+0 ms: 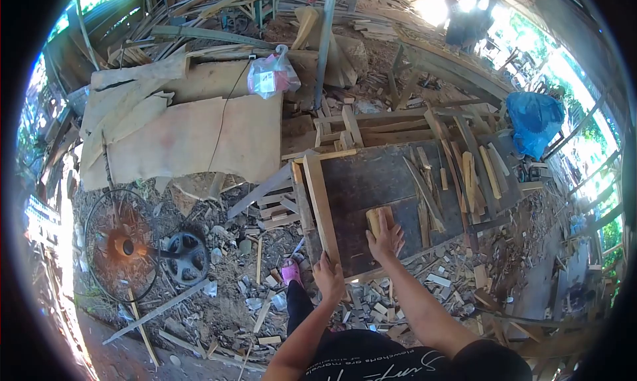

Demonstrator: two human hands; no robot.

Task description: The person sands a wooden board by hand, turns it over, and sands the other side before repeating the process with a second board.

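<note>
My left hand [328, 279] is closed around the near end of a long wooden plank [318, 202], which lies along the left edge of a dark workbench [358, 182]. My right hand [385, 243] grips a short, thick wooden block [378, 218] on the bench top, a little to the right of the plank. Its fingers lie over the block's right side. A thinner strip of wood runs beside the plank on its left, and another crosses behind its far end.
Several loose wood strips [469, 182] lie on the bench's right half. A blue plastic bag [534, 122] is at its far right. Plywood sheets [179, 135] stand at the left, near a wheel-like guard [123, 245] and a spoked pulley [185, 258]. Wood offcuts litter the ground.
</note>
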